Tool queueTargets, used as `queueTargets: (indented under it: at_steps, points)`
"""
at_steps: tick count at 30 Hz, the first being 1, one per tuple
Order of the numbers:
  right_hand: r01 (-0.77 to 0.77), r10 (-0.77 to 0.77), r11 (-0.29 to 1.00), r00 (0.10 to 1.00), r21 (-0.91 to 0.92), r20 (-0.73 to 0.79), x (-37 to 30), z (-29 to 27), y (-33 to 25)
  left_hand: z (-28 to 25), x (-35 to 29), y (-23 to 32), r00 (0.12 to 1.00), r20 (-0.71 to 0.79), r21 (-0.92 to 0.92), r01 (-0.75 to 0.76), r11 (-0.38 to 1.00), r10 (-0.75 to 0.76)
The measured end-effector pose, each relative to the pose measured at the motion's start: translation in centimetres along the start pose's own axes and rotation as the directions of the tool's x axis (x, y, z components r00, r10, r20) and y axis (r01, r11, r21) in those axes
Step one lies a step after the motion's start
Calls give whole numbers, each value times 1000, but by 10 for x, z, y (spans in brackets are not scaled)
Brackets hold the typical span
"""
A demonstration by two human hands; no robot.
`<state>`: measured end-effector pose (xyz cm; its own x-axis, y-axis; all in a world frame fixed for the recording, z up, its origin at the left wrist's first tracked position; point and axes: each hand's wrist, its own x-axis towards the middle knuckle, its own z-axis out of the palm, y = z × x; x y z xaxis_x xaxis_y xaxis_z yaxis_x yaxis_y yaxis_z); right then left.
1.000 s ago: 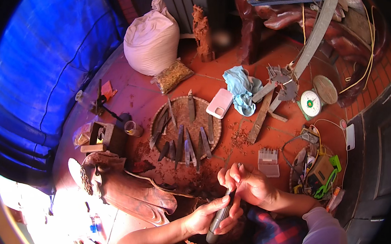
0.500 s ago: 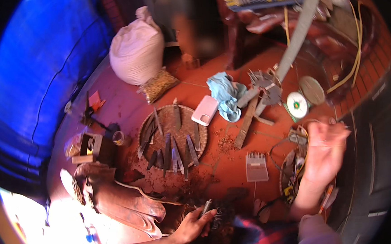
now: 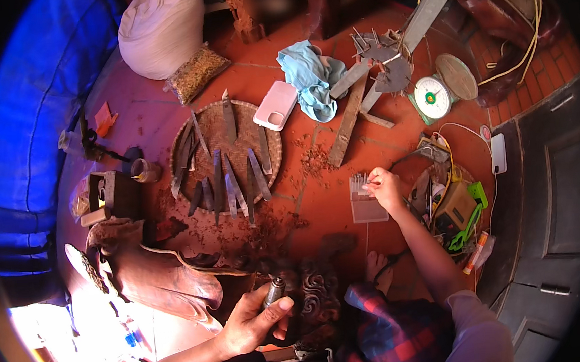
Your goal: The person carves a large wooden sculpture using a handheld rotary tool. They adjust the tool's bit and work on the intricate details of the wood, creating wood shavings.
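We're clutching a handpiece [image 3: 275,290] in left hand [image 3: 250,322], likely steadying it; right hand [image 3: 386,189] is pinching at four o'clock's case [image 3: 367,211], can't tell what.

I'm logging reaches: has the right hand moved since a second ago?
Yes: the right hand moved forward and right, from short of the clear case to its far end.

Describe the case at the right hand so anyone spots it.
Find the round woven tray on the red floor. Right of it, the right hand is at a small case. Unlike the basket farther right, it's transparent, holding a row of thin pins.
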<state>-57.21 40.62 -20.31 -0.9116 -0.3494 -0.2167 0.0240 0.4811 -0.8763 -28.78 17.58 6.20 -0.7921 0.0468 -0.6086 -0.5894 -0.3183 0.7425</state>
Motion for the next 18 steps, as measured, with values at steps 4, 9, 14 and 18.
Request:
queueTargets:
  at_steps: [4,9,14,18]
  points:
    - [77,-80,988,997,-136,-15,-1,8,9,-2,5,-1,1000,-7,12,27,1000,-27]
    - [134,-144,953,989,-273,-15,-5,3,7,-2,5,-3,999,17,11,34,999,-34]
    - [250,-281,910,958,-331,-49,-7,-4,9,-4,3,-5,1000,-2,-1,0,1000,0]
    - [213,-251,933,963,-289,-100,-7,-10,14,-6,-1,-4,999,-6,-12,-38,999,38]
